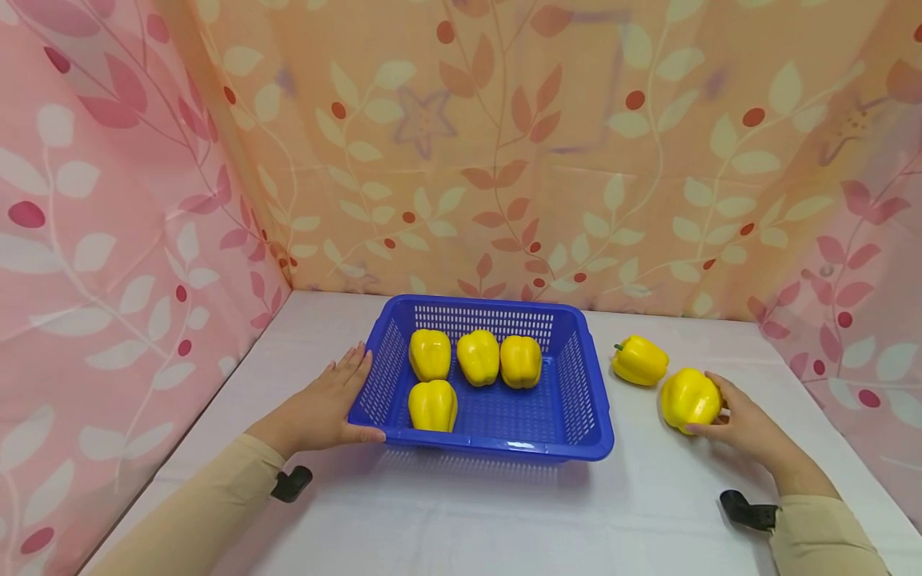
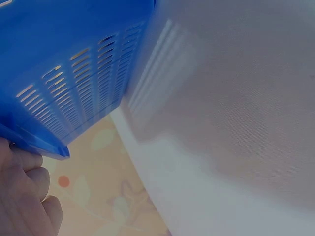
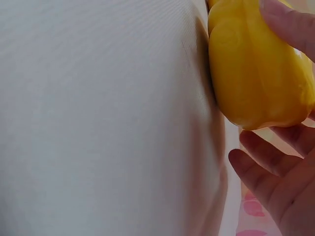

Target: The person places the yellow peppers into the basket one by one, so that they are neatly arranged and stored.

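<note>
A blue plastic basket (image 1: 490, 446) with slotted walls stands on the table, holding several yellow bell peppers (image 1: 479, 358). My left hand (image 1: 327, 404) rests at its near left corner, fingers stretched along the left rim and thumb on the front rim. In the left wrist view, fingers (image 2: 37, 184) show right at the basket's rim. To the right of the basket, my right hand (image 1: 749, 424) holds a yellow bell pepper (image 1: 689, 400) between thumb and fingers. The right wrist view shows the thumb (image 3: 290, 24) across this pepper's side and some fingers apart from its end.
Another yellow bell pepper (image 1: 639, 361) with a green stem lies on the white tablecloth (image 1: 432, 520), between the basket and the held pepper. Patterned cloth (image 1: 504, 160) hangs behind the table and at both sides. Black wrist mounts (image 1: 749, 512) stick out from the sleeves.
</note>
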The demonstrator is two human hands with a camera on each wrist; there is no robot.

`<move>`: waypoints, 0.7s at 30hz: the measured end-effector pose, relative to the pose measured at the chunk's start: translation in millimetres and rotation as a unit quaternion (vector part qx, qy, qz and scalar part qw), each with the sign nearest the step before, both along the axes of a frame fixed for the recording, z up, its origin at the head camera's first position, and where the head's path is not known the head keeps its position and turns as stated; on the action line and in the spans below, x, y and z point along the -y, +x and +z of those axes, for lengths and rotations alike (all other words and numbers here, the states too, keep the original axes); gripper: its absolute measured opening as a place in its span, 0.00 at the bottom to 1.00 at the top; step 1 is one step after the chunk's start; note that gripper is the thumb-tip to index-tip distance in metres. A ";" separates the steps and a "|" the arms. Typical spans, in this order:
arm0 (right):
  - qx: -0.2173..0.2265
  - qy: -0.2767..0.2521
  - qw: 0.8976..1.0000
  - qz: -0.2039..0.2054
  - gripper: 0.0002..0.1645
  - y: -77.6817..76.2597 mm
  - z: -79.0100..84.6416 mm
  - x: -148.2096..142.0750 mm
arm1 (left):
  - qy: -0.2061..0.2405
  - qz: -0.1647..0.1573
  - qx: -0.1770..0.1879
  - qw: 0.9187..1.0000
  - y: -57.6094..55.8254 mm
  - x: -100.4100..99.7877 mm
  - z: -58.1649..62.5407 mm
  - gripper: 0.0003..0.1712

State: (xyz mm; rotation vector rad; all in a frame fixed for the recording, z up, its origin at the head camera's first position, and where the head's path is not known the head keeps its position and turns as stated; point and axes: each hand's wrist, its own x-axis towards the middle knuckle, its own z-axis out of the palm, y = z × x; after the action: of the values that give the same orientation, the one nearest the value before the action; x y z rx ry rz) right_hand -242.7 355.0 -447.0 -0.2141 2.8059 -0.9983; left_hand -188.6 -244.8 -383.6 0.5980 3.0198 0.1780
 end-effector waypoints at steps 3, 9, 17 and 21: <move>-0.001 0.002 1.000 0.001 0.68 -0.4 0.0 0.4 | -0.002 0.003 0.002 1.000 -0.3 0.1 -0.8 0.71; 0.000 0.003 1.000 0.010 0.67 0.1 3.8 1.4 | -0.007 0.007 0.008 1.000 -0.8 0.9 -1.9 0.71; -0.021 0.021 0.999 0.027 0.64 -0.8 17.6 4.8 | -0.008 0.007 0.012 1.000 -1.2 1.0 -2.3 0.71; -0.038 0.027 0.998 0.040 0.62 -2.0 26.5 6.7 | -0.007 0.008 0.012 1.000 -0.9 0.9 -1.8 0.71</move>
State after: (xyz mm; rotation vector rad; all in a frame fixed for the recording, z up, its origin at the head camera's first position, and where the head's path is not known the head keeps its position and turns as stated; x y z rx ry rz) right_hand -244.7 348.4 -420.4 -0.3615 2.8633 -0.9150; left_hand -189.5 -245.7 -385.4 0.5660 3.0013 0.1642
